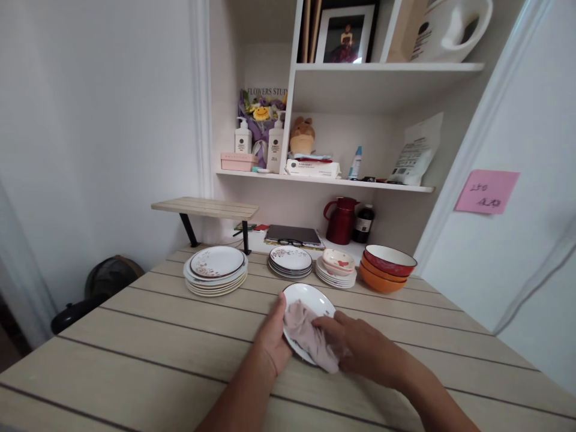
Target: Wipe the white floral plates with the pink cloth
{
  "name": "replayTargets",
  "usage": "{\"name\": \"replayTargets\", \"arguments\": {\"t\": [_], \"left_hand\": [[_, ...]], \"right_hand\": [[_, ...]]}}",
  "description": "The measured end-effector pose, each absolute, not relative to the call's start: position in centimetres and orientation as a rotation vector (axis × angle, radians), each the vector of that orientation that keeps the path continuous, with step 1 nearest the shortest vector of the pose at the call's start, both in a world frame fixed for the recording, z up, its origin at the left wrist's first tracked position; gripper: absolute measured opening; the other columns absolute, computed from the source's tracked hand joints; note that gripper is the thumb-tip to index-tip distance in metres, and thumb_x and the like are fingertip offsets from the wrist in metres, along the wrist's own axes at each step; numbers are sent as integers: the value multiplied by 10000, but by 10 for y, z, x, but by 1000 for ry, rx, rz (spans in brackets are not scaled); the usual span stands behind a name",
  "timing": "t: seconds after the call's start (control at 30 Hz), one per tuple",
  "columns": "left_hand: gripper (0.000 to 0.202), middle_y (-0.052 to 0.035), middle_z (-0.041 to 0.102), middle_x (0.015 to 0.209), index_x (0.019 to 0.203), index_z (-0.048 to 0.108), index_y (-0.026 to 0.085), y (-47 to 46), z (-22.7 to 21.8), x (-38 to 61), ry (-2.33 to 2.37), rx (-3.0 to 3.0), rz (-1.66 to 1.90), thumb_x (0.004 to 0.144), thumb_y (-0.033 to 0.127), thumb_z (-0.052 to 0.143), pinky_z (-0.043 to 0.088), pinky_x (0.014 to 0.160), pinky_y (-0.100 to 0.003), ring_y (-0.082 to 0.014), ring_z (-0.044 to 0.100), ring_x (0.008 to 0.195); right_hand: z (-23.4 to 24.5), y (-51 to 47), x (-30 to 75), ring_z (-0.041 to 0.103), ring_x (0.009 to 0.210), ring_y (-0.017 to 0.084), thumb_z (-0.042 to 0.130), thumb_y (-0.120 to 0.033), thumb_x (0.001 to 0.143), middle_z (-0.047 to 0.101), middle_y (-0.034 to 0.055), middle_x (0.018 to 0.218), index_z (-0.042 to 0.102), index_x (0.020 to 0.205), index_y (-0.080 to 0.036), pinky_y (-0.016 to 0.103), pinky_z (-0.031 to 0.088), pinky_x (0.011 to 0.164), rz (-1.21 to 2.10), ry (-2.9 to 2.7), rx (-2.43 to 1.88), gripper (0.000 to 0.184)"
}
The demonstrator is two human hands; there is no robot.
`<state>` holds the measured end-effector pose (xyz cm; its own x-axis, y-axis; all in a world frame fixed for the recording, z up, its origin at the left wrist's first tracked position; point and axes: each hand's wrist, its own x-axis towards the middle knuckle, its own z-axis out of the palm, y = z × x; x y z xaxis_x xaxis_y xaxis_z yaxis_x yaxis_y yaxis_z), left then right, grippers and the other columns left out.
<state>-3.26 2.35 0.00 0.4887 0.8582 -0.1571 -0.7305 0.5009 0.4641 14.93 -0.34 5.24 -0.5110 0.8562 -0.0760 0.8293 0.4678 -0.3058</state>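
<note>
A small white plate (312, 296) lies on the slatted wooden table (157, 342) just in front of me. My left hand (273, 337) grips its left rim, fingers curled round the edge. My right hand (360, 345) is closed on a pale pink cloth (306, 333) that is pressed onto the plate's near half. The cloth hides the plate's front edge.
Beyond the plate stand a stack of large plates (216, 270), a stack of smaller patterned plates (290, 261), a stack of small dishes (336, 268) and nested red and orange bowls (387, 267). A small wooden riser (204, 207), a red jug (341, 219) and shelves line the back wall.
</note>
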Motion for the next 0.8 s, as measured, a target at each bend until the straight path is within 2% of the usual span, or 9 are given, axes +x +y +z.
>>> {"name": "replayTargets", "arguments": {"t": [0.07, 0.13, 0.17, 0.23, 0.33, 0.5, 0.63, 0.8], "left_hand": [[704, -195, 673, 1115, 1289, 529, 87, 24, -1, -33, 413, 365, 987, 826, 612, 461, 382, 1005, -441, -302, 598, 1097], [703, -192, 674, 1112, 1291, 526, 89, 24, -1, -33, 422, 376, 991, 827, 613, 460, 384, 1002, -434, -298, 599, 1095], [701, -191, 676, 1109, 1287, 529, 87, 24, -1, -33, 426, 382, 994, 830, 613, 455, 385, 1001, -430, -296, 599, 1092], [700, -193, 679, 1099, 1272, 541, 76, 24, 0, -34, 432, 397, 1002, 837, 615, 436, 386, 1000, -423, -293, 601, 1086], [701, -197, 683, 1082, 1244, 561, 59, 25, -2, -35, 430, 414, 1001, 841, 616, 425, 391, 993, -425, -296, 604, 1074], [692, -189, 689, 1071, 1237, 568, 64, 27, -6, -36, 440, 426, 1001, 830, 613, 457, 398, 982, -423, -294, 610, 1058], [711, -197, 687, 1072, 1239, 561, 46, 28, -7, -35, 412, 438, 992, 830, 617, 450, 401, 979, -409, -293, 611, 1057], [700, -186, 677, 1107, 1259, 553, 83, 26, -3, -35, 381, 441, 953, 820, 621, 465, 405, 973, -411, -296, 612, 1061]], "right_hand": [[55, -6, 148, 576, 901, 219, 559, -123, 672, 615, 49, 1042, 570, 1182, -285, 318, 401, 755, 521, -2610, -1496, 536], [57, -7, 148, 562, 903, 218, 611, -199, 684, 596, 45, 1039, 609, 1085, -267, 317, 404, 759, 538, -2606, -1467, 407], [57, -7, 148, 552, 914, 223, 663, -241, 657, 576, 45, 1064, 610, 1075, -268, 323, 406, 770, 522, -2601, -1468, 422], [57, -8, 147, 530, 954, 241, 753, -289, 563, 527, 49, 1127, 576, 1139, -279, 342, 412, 796, 496, -2603, -1472, 603], [57, -11, 142, 493, 1046, 269, 791, -306, 496, 466, 69, 1208, 492, 1242, -263, 372, 413, 860, 527, -2632, -1432, 804], [54, -18, 132, 415, 1177, 301, 801, -271, 500, 403, 113, 1315, 468, 1246, -205, 400, 351, 982, 418, -2571, -1457, 819], [45, -11, 129, 433, 1136, 316, 815, -250, 479, 450, 101, 1271, 517, 1154, -213, 445, 346, 959, 303, -2626, -1402, 739], [44, -6, 132, 496, 948, 242, 762, -290, 575, 524, 40, 1090, 555, 989, -236, 372, 396, 799, 350, -2663, -1376, 466]]}}
